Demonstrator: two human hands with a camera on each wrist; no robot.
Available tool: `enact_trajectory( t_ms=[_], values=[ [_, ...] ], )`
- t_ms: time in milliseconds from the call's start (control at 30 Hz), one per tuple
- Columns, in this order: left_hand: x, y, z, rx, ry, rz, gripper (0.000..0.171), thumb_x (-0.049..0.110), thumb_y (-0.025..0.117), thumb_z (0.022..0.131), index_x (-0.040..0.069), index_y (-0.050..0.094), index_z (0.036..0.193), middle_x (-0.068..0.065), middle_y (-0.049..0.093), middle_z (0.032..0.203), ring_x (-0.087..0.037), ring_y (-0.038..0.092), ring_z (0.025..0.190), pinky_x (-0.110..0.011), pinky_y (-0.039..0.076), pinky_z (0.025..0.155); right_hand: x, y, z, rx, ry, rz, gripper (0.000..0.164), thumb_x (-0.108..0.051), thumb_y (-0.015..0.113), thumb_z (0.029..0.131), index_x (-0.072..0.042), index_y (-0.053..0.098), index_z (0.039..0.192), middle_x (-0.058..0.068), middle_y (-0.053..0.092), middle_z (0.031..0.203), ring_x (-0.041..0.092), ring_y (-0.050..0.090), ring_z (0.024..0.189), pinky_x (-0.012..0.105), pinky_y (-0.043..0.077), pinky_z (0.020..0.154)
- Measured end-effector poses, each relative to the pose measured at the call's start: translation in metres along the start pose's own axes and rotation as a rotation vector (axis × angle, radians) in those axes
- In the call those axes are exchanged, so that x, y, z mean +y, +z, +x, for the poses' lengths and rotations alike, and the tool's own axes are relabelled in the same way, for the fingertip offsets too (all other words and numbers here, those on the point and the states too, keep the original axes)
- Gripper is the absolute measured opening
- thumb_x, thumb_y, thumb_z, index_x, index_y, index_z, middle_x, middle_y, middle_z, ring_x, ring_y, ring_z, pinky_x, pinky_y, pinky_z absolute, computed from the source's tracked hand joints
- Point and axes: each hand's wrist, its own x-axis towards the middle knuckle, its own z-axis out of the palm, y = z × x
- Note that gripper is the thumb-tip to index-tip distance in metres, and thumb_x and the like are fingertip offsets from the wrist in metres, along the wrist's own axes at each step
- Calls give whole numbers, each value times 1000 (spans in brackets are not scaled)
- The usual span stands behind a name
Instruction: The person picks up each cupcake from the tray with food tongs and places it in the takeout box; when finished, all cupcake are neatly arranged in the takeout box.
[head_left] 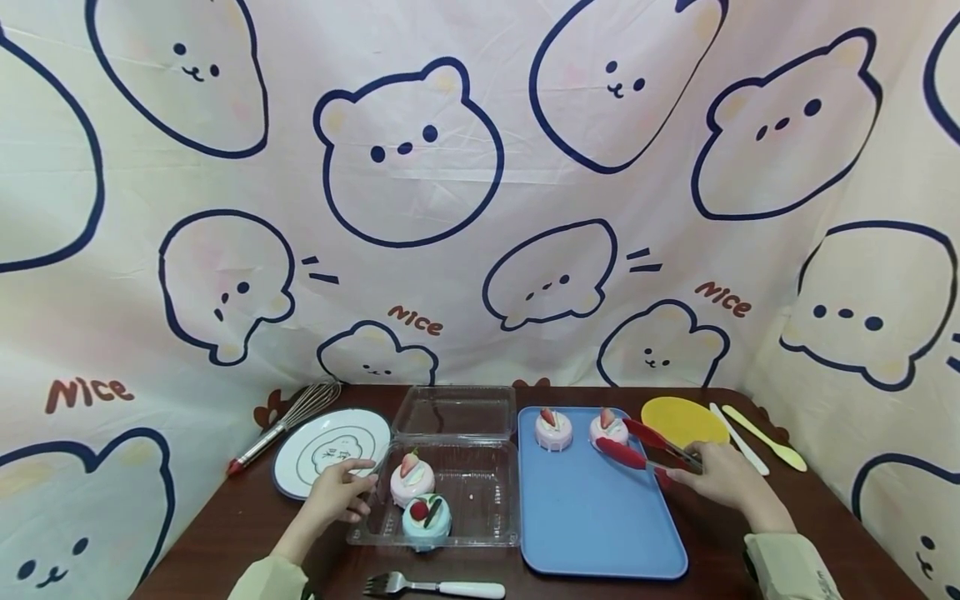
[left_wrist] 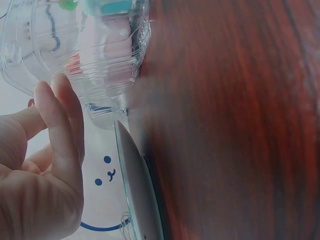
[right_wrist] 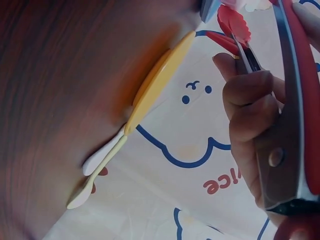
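Note:
My right hand (head_left: pixel 723 479) grips red-tipped metal tongs (head_left: pixel 622 453), whose ends reach to either side of a pink strawberry-topped cake (head_left: pixel 606 427) at the far right of a blue tray (head_left: pixel 600 517). A second pink cake (head_left: pixel 553 430) sits at the tray's far left. On the other side, my left hand (head_left: pixel 333 496) has its fingers loosely bent, fingertips right at the left wall of a clear plastic box (head_left: pixel 487 537). Inside that box stand a pink cake (head_left: pixel 412 485) and, nearer me, a light-blue cake (head_left: pixel 425 523) with a red berry.
Behind my left hand lie a patterned white plate (head_left: pixel 296 462) and a whisk (head_left: pixel 288 418). The box's lid (head_left: pixel 453 410) is folded back. A fork (head_left: pixel 442 588) lies in front. Right of the tray are a yellow plate (head_left: pixel 678 417), a white knife (head_left: pixel 741 440) and a pale yellow spoon (head_left: pixel 765 438).

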Motion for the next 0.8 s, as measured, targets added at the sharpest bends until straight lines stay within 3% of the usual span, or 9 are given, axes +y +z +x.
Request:
enact_trajectory(
  t_ms=[267, 600, 800],
  values=[
    [0, 1, -1, 0, 1, -5, 37, 8, 58, 85, -4, 52, 120, -7, 62, 74, -17, 58, 49, -31, 49, 44, 0, -2, -4, 7, 3, -24, 63, -49, 71, 71, 6, 60, 102, 5, 62, 77, 15, 48, 62, 29, 42, 54],
    [1, 1, -2, 0, 5, -3, 36, 9, 58, 86, -4, 53, 119, -7, 61, 75, -16, 58, 49, -31, 49, 44, 0, -5, -11, 14, 12, 11, 64, -49, 70, 72, 4, 59, 106, 2, 58, 73, 14, 45, 59, 28, 37, 50],
    [1, 0, -1, -2, 4, -3, 36, 10, 58, 86, -4, 53, 119, -8, 61, 75, -17, 58, 49, -31, 49, 44, -2, -10, -14, 58, 6, 94, 64, -51, 68, 73, 2, 59, 106, 0, 55, 68, 14, 45, 59, 27, 36, 49]
  ],
)
